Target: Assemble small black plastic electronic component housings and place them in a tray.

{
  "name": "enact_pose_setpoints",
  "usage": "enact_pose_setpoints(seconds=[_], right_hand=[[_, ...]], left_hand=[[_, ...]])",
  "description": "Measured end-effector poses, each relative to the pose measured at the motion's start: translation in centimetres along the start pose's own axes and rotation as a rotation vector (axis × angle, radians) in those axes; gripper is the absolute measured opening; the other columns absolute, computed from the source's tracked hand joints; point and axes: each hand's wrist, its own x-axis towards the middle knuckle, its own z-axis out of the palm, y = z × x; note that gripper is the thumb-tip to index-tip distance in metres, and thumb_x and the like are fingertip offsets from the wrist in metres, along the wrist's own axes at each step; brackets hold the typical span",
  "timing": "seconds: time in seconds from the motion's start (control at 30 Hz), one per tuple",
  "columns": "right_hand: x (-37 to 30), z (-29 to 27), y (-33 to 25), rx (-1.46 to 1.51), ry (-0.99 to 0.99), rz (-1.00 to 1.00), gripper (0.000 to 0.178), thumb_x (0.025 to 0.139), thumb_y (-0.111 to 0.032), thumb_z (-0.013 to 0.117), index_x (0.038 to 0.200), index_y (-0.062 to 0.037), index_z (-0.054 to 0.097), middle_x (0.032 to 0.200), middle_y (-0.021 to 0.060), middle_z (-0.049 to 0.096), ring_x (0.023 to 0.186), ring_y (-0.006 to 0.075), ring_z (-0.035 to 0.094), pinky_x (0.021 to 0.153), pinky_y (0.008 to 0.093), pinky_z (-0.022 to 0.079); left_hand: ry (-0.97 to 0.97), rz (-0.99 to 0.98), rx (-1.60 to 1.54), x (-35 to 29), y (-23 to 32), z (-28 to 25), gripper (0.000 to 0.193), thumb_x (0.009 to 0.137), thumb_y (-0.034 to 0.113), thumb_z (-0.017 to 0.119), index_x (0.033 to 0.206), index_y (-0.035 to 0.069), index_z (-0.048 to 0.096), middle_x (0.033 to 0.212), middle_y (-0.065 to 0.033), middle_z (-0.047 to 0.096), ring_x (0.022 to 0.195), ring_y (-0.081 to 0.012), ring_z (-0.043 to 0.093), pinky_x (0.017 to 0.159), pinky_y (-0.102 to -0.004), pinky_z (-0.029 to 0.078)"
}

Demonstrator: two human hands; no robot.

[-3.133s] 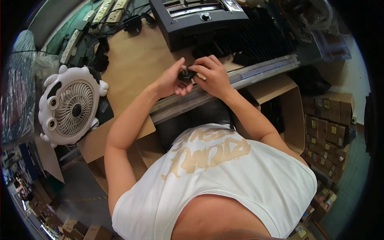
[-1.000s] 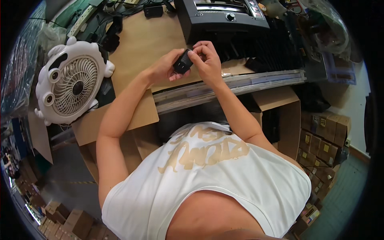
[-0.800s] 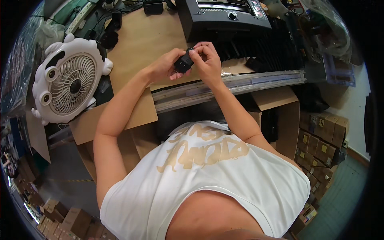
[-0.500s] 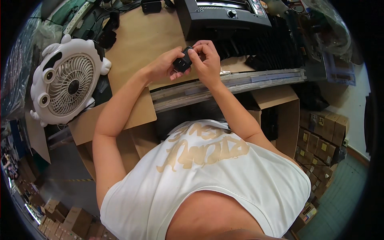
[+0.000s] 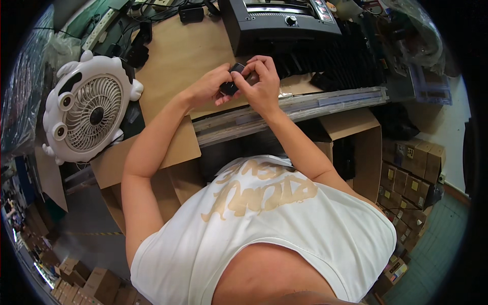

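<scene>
Hands (image 5: pixel 262 85) closed on small black block (image 5: pixel 229 88)

Right fingers (image 5: pixel 242 82) | shifted from the edge | now across the black block (image 5: pixel 228 88)

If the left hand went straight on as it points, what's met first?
Past the black block it holds, the left hand would likely meet the right hand first; depth is unclear.

The brown sheet (image 5: pixel 175 56) is open between fan (image 5: pixel 96 116) and machine (image 5: pixel 284 35), with black pieces (image 5: pixel 351 66) seemingly blocking the right.
</scene>
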Motion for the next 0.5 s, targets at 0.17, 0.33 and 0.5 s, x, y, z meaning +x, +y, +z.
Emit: enact_pose_setpoints(seconds=[0.17, 0.33, 0.5], right_hand=[[0.5, -0.1, 0.5, 0.019, -0.055, 0.067, 0.018, 0.077, -0.014, 0.075, 0.083, -0.0019, 0.064, 0.092, 0.0094, 0.060, 0.065, 0.0171, 0.059, 0.056, 0.0272, 0.047], [0.3, 0.0, 0.5, 0.222, -0.117, 0.174, 0.022, 0.080, -0.016, 0.075, 0.092, -0.0002, 0.065, 0.089, 0.0117, 0.065, 0.064, 0.0181, 0.062, 0.056, 0.0292, 0.048], [0.5, -0.7, 1.0, 0.090, -0.155, 0.152, 0.026, 0.083, -0.016, 0.074, 0.101, -0.0011, 0.064, 0.088, 0.0130, 0.068, 0.064, 0.0216, 0.064, 0.057, 0.0307, 0.049]], left_hand=[[0.029, 0.012, 0.020, -0.1, -0.1, 0.3, 0.018, 0.093, 0.019, 0.037, 0.104, 0.007, 0.044, 0.074, -0.0084, 0.061, 0.048, -0.0089, 0.051, 0.039, -0.0204, 0.040], [0.045, 0.043, 0.083, -0.3, 0.2, 0.8, 0.019, 0.093, 0.020, 0.037, 0.105, 0.008, 0.045, 0.074, -0.0078, 0.061, 0.047, -0.0090, 0.050, 0.038, -0.0204, 0.039], [0.004, 0.012, 0.126, -0.2, 0.3, 0.5, 0.023, 0.094, 0.023, 0.036, 0.109, 0.008, 0.046, 0.071, -0.0098, 0.061, 0.042, -0.0100, 0.047, 0.037, -0.0206, 0.038]])
